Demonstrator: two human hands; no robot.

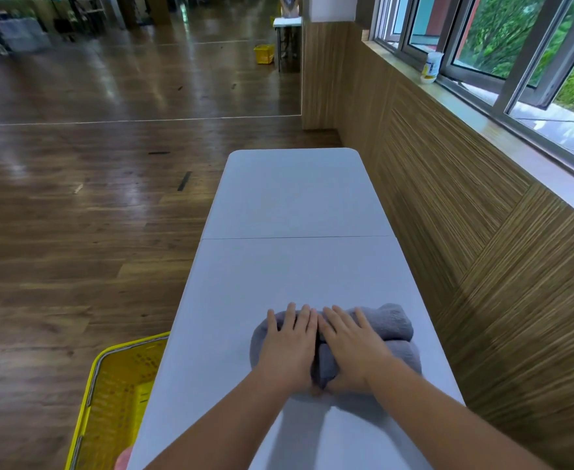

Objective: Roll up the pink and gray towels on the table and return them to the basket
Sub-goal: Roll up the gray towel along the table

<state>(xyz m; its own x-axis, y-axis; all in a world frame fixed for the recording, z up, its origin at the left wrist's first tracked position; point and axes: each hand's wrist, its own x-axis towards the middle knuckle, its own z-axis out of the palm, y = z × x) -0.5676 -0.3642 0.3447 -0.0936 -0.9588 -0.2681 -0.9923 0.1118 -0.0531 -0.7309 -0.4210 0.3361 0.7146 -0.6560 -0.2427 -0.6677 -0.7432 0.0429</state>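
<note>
A gray towel (395, 325) lies rolled into a thick bundle on the near part of the white table (295, 266). My left hand (289, 347) lies flat on top of the roll's left half, fingers straight and pointing away from me. My right hand (350, 344) presses flat on the roll right beside it, fingers straight as well. Both thumbs are tucked under the near side of the roll, where I cannot see them well. The roll's right end sticks out past my right hand. A yellow basket (109, 395) stands on the floor left of the table. No pink towel is in view.
A wood-panelled wall with a window sill runs close along the table's right side. A white cup (432, 67) stands on the sill. Wooden floor stretches to the left. Far off stand another yellow basket (264, 54) and a small table (287, 23).
</note>
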